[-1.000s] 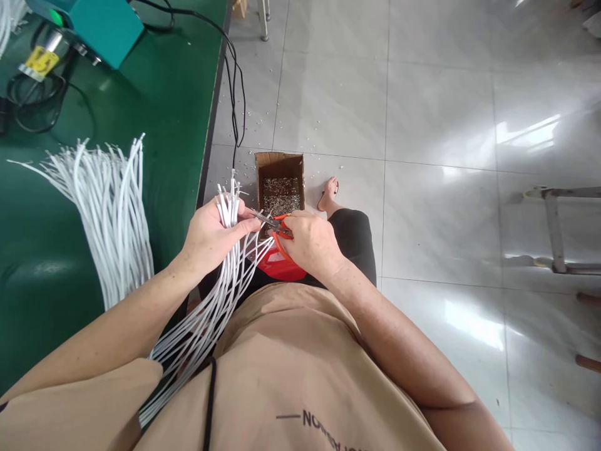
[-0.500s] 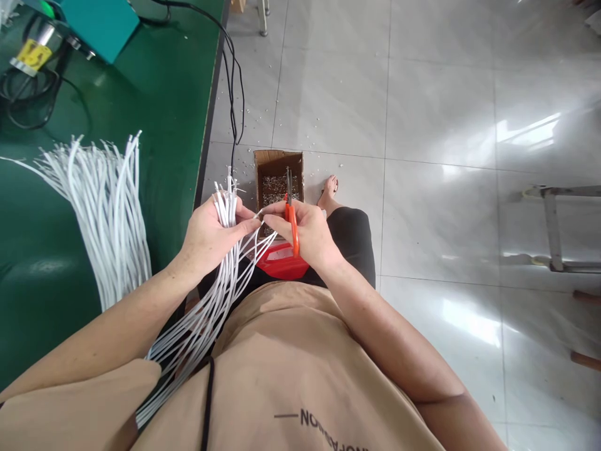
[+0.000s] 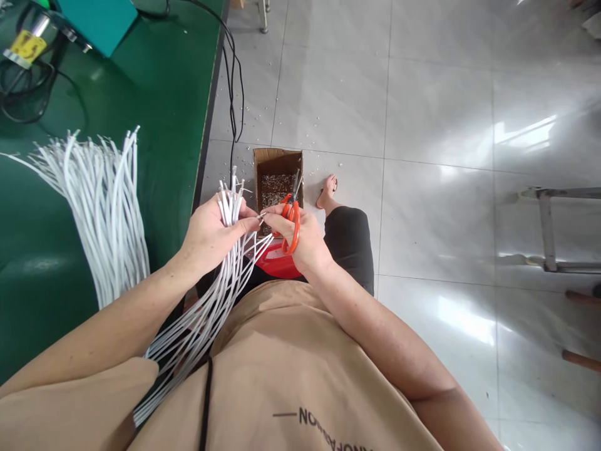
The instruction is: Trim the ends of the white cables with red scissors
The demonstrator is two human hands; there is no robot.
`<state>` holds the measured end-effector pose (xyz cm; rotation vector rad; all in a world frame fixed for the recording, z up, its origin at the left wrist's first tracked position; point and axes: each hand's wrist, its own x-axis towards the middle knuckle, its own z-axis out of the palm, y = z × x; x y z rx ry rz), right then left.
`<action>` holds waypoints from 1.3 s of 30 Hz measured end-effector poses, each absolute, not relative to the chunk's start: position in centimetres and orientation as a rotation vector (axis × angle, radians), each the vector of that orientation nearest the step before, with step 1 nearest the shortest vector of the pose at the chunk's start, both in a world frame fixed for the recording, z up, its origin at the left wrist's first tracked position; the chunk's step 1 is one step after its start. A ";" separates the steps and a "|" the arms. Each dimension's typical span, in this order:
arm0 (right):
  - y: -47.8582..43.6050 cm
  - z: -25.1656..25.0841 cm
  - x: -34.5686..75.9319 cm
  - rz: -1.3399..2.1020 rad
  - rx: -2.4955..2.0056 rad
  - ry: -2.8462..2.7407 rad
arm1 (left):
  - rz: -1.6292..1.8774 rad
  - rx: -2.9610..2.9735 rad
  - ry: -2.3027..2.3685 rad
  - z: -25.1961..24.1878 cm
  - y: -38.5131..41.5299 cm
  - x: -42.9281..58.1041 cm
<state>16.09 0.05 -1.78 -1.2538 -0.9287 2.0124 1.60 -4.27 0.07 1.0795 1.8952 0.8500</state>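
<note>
Left hand point(image 3: 209, 235) is clenched around a fat bundle of white cables point(image 3: 220, 282), cut ends poking up past the fingers and the long tails running back down toward the person's lap. So the bundle's long axis runs pretty much away from the body, tips pointing at the cardboard box point(image 3: 278, 178) on the floor. Right hand point(image 3: 300, 235) has orange-handled scissors point(image 3: 291, 216) hooked on its fingers, blades aimed up toward that box, while thumb and forefinger pinch the tip of one single cable just beside the left hand's thumb. The two hands are nearly touching, with that one cable end between them; the right hand is the one on it.

The box sits just beyond the hands, looks full of tiny offcuts, and more bits are scattered on the floor tiles around it. A red container point(image 3: 279, 263) sits under the hands, nearer the body than the box. Left of the box, on the green desk point(image 3: 154, 125), lies another big fan of white cables point(image 3: 101, 200).
</note>
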 end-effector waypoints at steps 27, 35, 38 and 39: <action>0.5 -2.0 16.4 1.509 -1.257 -1.184 | 1.061 0.606 1.508 -0.8 -3.9 1.2; 0.8 -0.4 16.0 1.671 -1.261 -1.330 | 1.073 0.709 1.555 -0.9 -3.8 1.2; 0.8 -0.8 16.0 1.713 -1.215 -1.369 | 1.117 0.709 1.541 -0.9 -3.8 1.3; 0.8 -1.1 16.0 1.699 -1.204 -1.418 | 1.139 0.700 1.525 -0.9 -3.8 1.3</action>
